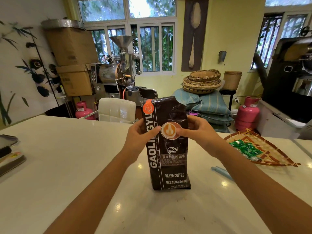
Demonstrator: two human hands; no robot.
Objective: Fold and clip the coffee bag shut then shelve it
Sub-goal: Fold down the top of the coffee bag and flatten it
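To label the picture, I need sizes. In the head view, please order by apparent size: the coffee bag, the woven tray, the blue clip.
1. coffee bag, though nearness enlarges it
2. woven tray, cut partly by perspective
3. blue clip

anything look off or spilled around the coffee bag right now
Nothing stands out. The coffee bag stands upright on the white table, its top unfolded and unclipped, with the left hand and right hand gripping its sides. No spill or tear shows.

Glossy white countertop (67, 166), yellow walls, barred windows (152, 48) showing daylight and foliage. Steel coffee roaster (116, 71) beside stacked cardboard boxes (72, 59). Panda mural (38, 73) on left wall.
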